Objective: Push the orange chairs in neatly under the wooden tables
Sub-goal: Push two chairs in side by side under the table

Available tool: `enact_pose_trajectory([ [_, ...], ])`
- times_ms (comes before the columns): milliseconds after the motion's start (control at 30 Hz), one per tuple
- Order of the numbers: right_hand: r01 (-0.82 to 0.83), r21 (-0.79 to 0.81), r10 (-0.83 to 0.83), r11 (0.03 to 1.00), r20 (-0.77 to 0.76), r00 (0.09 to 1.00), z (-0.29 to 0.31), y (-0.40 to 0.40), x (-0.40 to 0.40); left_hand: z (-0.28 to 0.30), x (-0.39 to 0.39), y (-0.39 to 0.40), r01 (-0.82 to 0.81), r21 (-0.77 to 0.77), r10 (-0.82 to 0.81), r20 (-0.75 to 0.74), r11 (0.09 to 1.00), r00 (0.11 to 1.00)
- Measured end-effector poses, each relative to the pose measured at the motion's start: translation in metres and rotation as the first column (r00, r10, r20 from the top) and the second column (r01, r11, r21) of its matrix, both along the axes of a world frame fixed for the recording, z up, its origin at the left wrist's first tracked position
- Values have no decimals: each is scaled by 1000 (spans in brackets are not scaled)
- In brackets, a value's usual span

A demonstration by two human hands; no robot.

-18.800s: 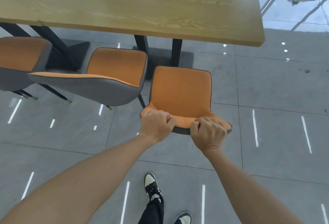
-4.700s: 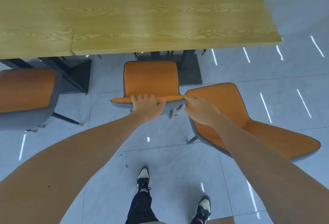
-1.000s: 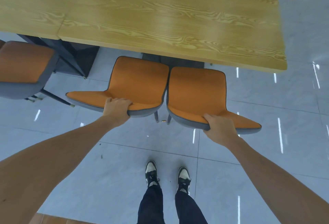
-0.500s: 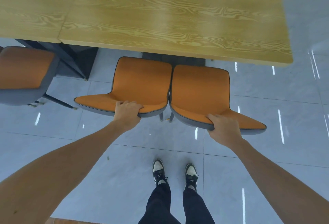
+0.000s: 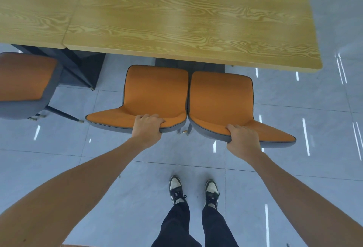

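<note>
Left hand: the left hand [image 5: 147,127] grips the top edge of the backrest of the left orange chair [image 5: 155,93], fingers [image 5: 149,117] curled together over the orange face, thumb hidden behind the grey back.
Right hand: the right hand [image 5: 243,138] clamps the top edge of the backrest of the right orange chair [image 5: 220,97], fingers wrapped over the rim and pressed close; the fingertips are hidden on the underside.
Left orange chair: stands at the near edge of the wooden table [image 5: 176,16], its front seat edge about level with the tabletop's near edge; most of the seat lies in plain sight on the near side.
Right orange chair: just beside the left one, their inner seat sides touching or nearly so; I cannot tell which. Its front edge sits slightly nearer than its neighbour's.
Third chair: another orange chair [image 5: 25,77] with a grey shell stands at the far left, well apart from the pair, beside the second table [image 5: 33,9] that butts against the first.
Table base: dark legs [image 5: 78,66] show below the join of the tabletops.
Floor: grey tiles [image 5: 314,99] with bright reflected streaks.
Person: two shoes [image 5: 176,189] planted side by side, near the chairs, dark trousers above them.
</note>
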State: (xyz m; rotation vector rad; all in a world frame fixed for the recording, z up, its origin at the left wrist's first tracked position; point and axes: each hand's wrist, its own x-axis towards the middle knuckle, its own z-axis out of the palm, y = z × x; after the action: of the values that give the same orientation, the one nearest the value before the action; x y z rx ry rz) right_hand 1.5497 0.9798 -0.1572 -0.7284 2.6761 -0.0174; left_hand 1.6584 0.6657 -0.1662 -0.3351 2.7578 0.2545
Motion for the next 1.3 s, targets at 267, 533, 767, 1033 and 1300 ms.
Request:
enact_pose_trajectory([
  [267,-55,-37,54,998,-37,998,-1,7,-1,0,2,-6,94,9,-94,-29,996,995],
  [533,-81,-76,76,994,-66,995,-3,12,-1,-2,5,-11,138,32,-135,-88,990,987],
  [767,-75,-67,72,995,-59,996,-2,11,-2,3,2,-10,135,48,-132,-71,990,989],
  [1033,-45,-7,45,999,-13,999,-3,7,-6,3,1,-8,104,15,-104,-29,994,994],
  [1300,91,80,-120,993,541,833,26,-24,-26,31,3,-8,28,235,-61,137,972,989],
])
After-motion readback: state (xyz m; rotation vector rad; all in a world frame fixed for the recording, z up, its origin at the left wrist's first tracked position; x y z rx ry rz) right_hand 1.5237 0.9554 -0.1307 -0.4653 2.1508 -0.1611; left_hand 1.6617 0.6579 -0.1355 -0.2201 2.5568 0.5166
